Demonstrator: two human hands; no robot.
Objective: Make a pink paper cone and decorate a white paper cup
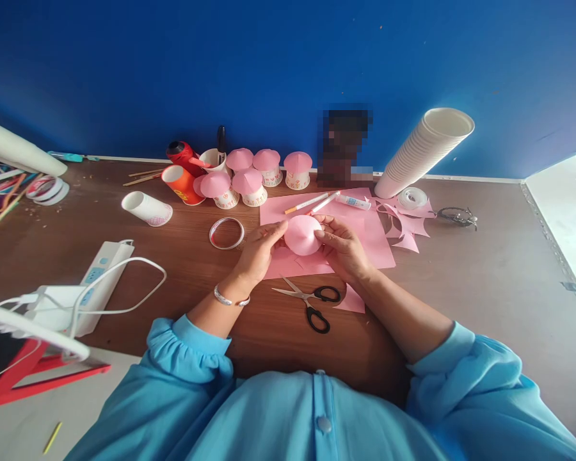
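Between my two hands is a pink paper cone (302, 235), its tip facing up toward me. My left hand (264, 246) pinches its left edge with thumb and fingers. On the other side, my right hand (342, 246) grips the right edge, thumb on top. Pink paper sheets (377, 246) lie flat beneath the cone. Open-bladed scissors (307, 298) with black handles rest just below, beside a pink paper scrap (351, 299). Pens (307, 203) and a glue stick (352, 202) lie on the sheets behind my hands.
Several small cups with pink cone tops (249, 182) stand near the blue wall. A tall stack of paper cups (422, 153) leans at right, by a tape roll (411, 198). Left are a tape ring (226, 233), a lying paper cup (146, 209) and a power strip (106, 272) with cables.
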